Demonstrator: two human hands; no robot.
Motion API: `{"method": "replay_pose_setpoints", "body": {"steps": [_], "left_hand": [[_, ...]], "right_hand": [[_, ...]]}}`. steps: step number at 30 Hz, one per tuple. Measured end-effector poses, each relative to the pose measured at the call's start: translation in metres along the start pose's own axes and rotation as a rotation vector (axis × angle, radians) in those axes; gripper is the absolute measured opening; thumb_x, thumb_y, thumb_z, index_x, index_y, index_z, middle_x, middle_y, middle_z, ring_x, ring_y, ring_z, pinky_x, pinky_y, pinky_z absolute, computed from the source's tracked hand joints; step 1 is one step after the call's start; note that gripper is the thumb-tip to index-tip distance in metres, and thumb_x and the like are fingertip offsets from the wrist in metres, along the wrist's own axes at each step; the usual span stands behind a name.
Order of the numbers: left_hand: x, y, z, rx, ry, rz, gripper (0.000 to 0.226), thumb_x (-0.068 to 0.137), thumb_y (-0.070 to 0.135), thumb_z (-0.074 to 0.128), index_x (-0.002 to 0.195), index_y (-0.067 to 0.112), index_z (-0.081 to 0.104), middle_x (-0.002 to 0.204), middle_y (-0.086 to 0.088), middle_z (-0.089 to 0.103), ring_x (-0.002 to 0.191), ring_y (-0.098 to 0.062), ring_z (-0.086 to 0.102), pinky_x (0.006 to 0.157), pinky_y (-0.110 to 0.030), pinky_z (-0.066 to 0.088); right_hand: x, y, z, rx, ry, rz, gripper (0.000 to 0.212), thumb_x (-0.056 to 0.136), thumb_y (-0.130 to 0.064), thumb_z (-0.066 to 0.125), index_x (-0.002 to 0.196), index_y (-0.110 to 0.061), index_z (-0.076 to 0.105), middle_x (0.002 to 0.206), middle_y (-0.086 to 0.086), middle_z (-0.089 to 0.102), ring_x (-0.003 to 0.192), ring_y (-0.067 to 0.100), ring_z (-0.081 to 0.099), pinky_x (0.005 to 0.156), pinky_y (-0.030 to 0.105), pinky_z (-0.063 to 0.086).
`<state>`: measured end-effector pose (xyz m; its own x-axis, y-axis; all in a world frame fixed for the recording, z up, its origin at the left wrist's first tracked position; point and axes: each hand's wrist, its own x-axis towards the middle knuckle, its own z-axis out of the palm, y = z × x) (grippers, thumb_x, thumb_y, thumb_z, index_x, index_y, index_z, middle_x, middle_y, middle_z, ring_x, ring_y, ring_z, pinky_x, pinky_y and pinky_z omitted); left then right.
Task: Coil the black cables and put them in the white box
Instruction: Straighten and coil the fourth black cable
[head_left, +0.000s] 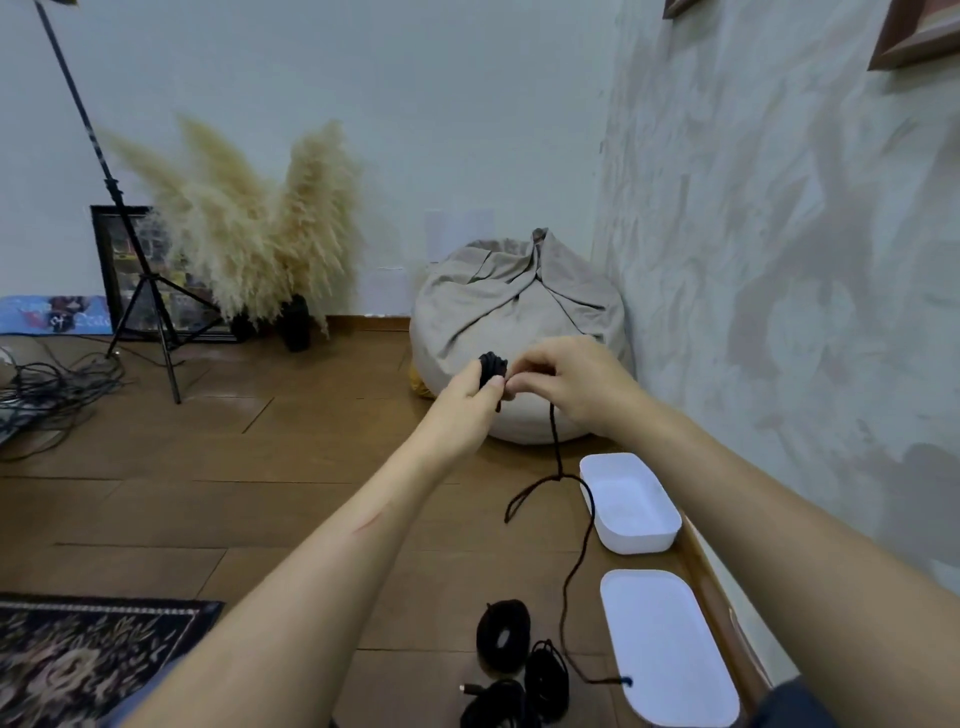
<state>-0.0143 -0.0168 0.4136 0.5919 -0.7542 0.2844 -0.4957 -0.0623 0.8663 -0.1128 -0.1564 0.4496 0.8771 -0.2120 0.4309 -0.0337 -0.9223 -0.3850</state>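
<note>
My left hand (470, 400) grips a small bundle of coiled black cable (492, 366) held up at chest height. My right hand (566, 382) pinches the same cable right beside the bundle. The loose tail of this cable (584, 540) hangs down from my hands, loops near the floor and ends by the lid. The open white box (631, 535) stands on the wooden floor by the wall. Its flat white lid (667, 649) lies nearer to me. Three coiled black cables (504, 636) lie on the floor left of the lid.
A beige beanbag (519, 322) sits in the corner behind my hands. A light stand tripod (148, 291), pampas grass (249, 228) and loose wires (47, 395) are at the left. A patterned rug (93, 654) lies at the lower left. The wall runs along the right.
</note>
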Motion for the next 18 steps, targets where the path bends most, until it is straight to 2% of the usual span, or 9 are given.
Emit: {"method": "replay_pose_setpoints", "body": {"steps": [4, 7, 9, 11, 13, 16, 18], "left_hand": [[-0.002, 0.000, -0.003, -0.019, -0.047, 0.053, 0.014, 0.105, 0.022, 0.050, 0.114, 0.020, 0.061, 0.112, 0.003, 0.066, 0.109, -0.011, 0.060, 0.096, -0.028, 0.046], [-0.003, -0.001, -0.004, 0.033, -0.067, 0.089, 0.019, 0.103, 0.023, 0.056, 0.122, 0.023, 0.059, 0.116, 0.010, 0.066, 0.113, -0.005, 0.060, 0.094, -0.025, 0.047], [-0.001, -0.002, -0.003, 0.111, -0.030, 0.108, 0.015, 0.103, 0.023, 0.056, 0.118, 0.024, 0.059, 0.111, 0.010, 0.066, 0.109, -0.007, 0.061, 0.089, -0.027, 0.048], [0.000, -0.002, 0.000, 0.154, 0.002, 0.105, 0.011, 0.103, 0.022, 0.054, 0.113, 0.025, 0.058, 0.106, 0.010, 0.066, 0.102, -0.005, 0.061, 0.081, -0.023, 0.047], [0.001, -0.003, 0.002, 0.101, 0.059, 0.100, 0.010, 0.103, 0.021, 0.055, 0.112, 0.024, 0.059, 0.103, 0.011, 0.066, 0.099, -0.002, 0.060, 0.077, -0.018, 0.043], [0.003, -0.001, 0.000, -0.026, 0.165, 0.096, 0.014, 0.101, 0.021, 0.060, 0.115, 0.020, 0.063, 0.105, 0.009, 0.068, 0.103, -0.006, 0.062, 0.084, -0.024, 0.045], [0.002, 0.000, -0.001, -0.025, 0.145, 0.107, 0.016, 0.101, 0.022, 0.060, 0.116, 0.021, 0.065, 0.107, 0.009, 0.070, 0.106, -0.006, 0.063, 0.090, -0.026, 0.048]], "right_hand": [[-0.001, 0.009, -0.003, -0.011, 0.089, 0.006, 0.015, 0.083, -0.040, 0.075, 0.077, -0.027, 0.073, 0.072, -0.004, 0.062, 0.074, 0.017, 0.055, 0.068, 0.039, 0.045], [0.001, 0.012, -0.001, 0.006, 0.089, -0.006, 0.013, 0.083, -0.041, 0.076, 0.081, -0.028, 0.075, 0.078, -0.007, 0.059, 0.081, 0.018, 0.054, 0.073, 0.038, 0.046], [0.004, 0.012, -0.001, 0.007, 0.087, -0.004, 0.013, 0.083, -0.040, 0.076, 0.083, -0.027, 0.075, 0.082, -0.005, 0.061, 0.085, 0.018, 0.054, 0.076, 0.037, 0.045], [0.005, 0.011, -0.001, 0.024, 0.083, -0.009, 0.010, 0.084, -0.038, 0.076, 0.083, -0.028, 0.074, 0.082, -0.003, 0.062, 0.086, 0.019, 0.055, 0.077, 0.039, 0.046], [0.007, 0.012, 0.001, 0.086, 0.065, -0.009, 0.006, 0.087, -0.033, 0.074, 0.084, -0.028, 0.073, 0.083, -0.005, 0.065, 0.086, 0.017, 0.059, 0.078, 0.038, 0.047], [0.009, 0.013, 0.001, 0.212, 0.034, 0.011, 0.007, 0.093, -0.026, 0.068, 0.089, -0.027, 0.072, 0.086, -0.008, 0.071, 0.088, 0.015, 0.064, 0.080, 0.037, 0.049], [0.009, 0.012, 0.001, 0.245, 0.038, 0.004, 0.008, 0.095, -0.023, 0.066, 0.090, -0.025, 0.072, 0.086, -0.009, 0.073, 0.090, 0.015, 0.066, 0.083, 0.040, 0.051]]}}
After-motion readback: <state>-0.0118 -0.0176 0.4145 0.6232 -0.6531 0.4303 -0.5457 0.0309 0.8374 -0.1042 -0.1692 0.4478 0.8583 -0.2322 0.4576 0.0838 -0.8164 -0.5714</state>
